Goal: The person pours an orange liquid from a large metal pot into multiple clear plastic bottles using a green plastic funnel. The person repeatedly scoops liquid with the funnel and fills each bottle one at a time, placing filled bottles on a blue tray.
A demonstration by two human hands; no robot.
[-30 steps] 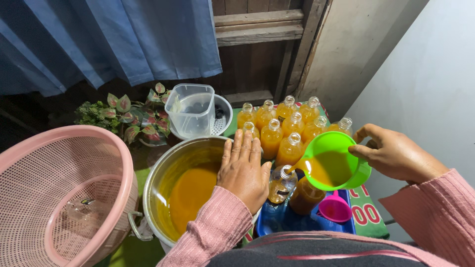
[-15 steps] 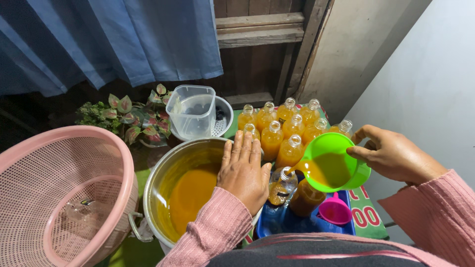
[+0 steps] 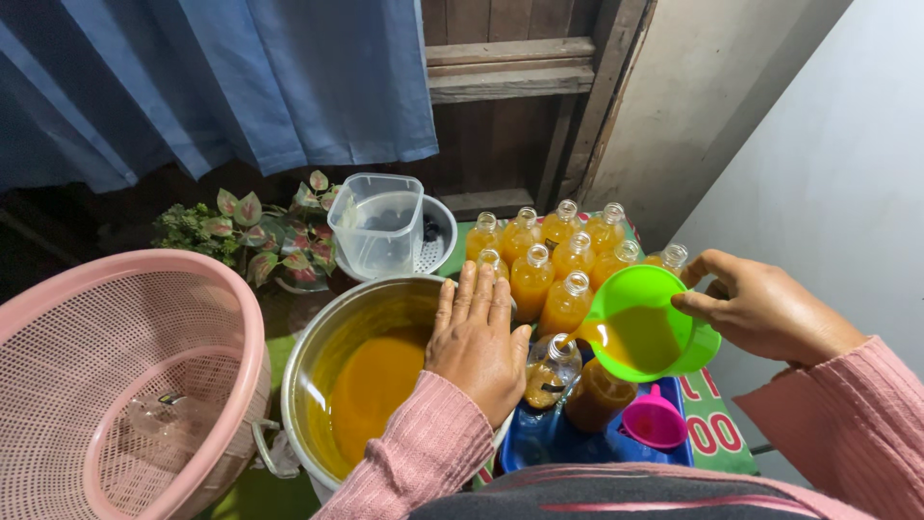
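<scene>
We take the steel pot [image 3: 318, 376] of orange liquid as our landmark. Our left hand [image 3: 478, 339] lies flat over the pot's right rim, fingers straight and together, pointing away from us, gripping nothing.

Just right of the pot, our right hand [image 3: 770, 310] holds the green cup [image 3: 647, 325] by its far side, thumb and fingers closed around the rim or a handle we cannot make out. The cup is tilted left, its lip low and pointing at the mouth of the clear bottle [image 3: 551, 368], which stands upright just beside the pot and right next to the left hand's thumb. So the bottle lies left and below the right hand's fingers, its long axis vertical; the left hand is nearer to it.

Behind the bottle stands a cluster of filled bottles [image 3: 551, 252]. A pink funnel [image 3: 654, 422] lies right of the pot, a pink basket [image 3: 115, 385] left of it.
</scene>
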